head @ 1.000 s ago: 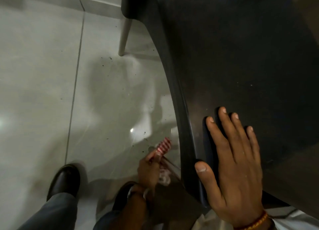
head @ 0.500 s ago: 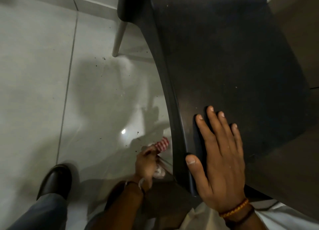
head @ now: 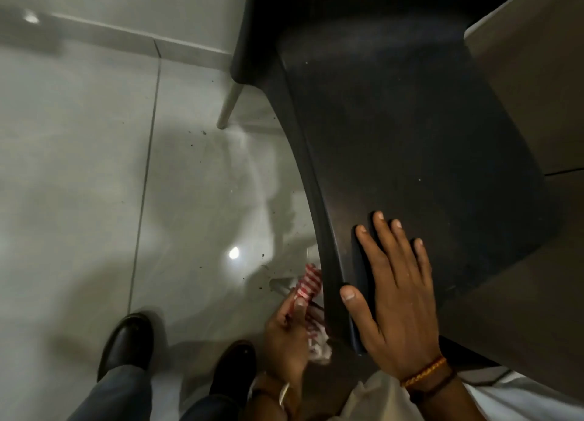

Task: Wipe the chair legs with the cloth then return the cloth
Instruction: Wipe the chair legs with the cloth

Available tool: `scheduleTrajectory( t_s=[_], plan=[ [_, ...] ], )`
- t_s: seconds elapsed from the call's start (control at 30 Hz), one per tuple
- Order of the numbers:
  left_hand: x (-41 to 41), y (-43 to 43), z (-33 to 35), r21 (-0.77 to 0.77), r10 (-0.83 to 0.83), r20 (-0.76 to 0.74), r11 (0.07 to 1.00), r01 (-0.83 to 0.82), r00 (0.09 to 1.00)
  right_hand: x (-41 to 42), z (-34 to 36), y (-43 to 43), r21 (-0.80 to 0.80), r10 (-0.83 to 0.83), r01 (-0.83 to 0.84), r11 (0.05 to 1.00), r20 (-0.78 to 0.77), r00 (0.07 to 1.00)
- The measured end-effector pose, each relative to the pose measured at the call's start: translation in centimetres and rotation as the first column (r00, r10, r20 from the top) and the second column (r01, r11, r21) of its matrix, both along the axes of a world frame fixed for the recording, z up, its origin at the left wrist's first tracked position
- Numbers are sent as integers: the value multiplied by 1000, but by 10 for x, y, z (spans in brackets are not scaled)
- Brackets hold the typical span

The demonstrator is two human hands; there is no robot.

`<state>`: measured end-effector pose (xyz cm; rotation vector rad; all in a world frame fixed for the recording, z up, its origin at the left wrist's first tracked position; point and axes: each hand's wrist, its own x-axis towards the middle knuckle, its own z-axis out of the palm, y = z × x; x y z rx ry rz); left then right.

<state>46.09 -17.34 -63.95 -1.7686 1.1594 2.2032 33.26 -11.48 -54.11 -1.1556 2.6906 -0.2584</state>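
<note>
— Since a moment ago the right hand (head: 398,303) has slid a little toward the near edge of the chair (head: 410,136) seat, and the left hand (head: 286,335) with the cloth (head: 308,286) sits lower along the front leg (head: 279,286). Do you see that?

— Yes. That right hand lies flat, fingers spread apart on the dark seat, thumb hooked over the rim, holding nothing.

— And the left?

— It is closed on the red-and-white striped cloth, below the seat edge. The cloth seems wrapped around the pale leg, though blur and shadow make that hard to confirm.

— Where does the leg meet the floor (head: 94,183)?

— Just ahead of the cloth, on the glossy grey tile, among dark specks.

— Anything else?

— A second pale leg (head: 229,104) stands farther off at the seat's back corner, and two black shoes (head: 128,344) are planted on the tile near the left hand
</note>
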Motion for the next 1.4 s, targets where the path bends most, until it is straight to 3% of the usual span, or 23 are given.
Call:
scheduleTrajectory(
  t_s=[0.2, 0.27, 0.43, 0.53, 0.77, 0.93, 1.13, 1.23, 1.4],
  plan=[
    [-15, -93, -72, 60, -172, 58, 984, 168, 983, -32, 10, -68, 36, 12, -15, 999, 72, 997],
    [-21, -142, -68, -24, -96, 30, 995, 96, 995, -65, 10, -117, 7, 22, -23, 1000, 99, 995],
    [-65, -271, -30, -137, 213, -226, 959, -247, 951, -122, 2, -225, -88, -64, 80, 993, 174, 983],
    [-107, -313, -5, -300, 210, -318, 903, -309, 924, -124, -8, -232, -85, -120, 134, 987, 152, 981],
    [-178, -303, 16, -437, 211, -377, 818, -374, 902, -123, -7, -231, 8, -94, 94, 996, 104, 990],
    [-194, -304, -22, -401, 197, -359, 850, -342, 912, -121, -6, -232, 21, -91, 89, 996, 95, 991],
    [-209, -348, -128, -243, 283, -245, 908, -341, 927, -122, -10, -230, -22, -86, 88, 996, 82, 993],
    [-214, -368, -171, -255, 253, -216, 918, -304, 943, -120, -9, -230, -37, -77, 80, 996, 77, 994],
    [-226, -375, -163, -173, 315, -206, 920, -352, 926, -118, -4, -233, -33, -86, 90, 995, 97, 992]
  ],
)
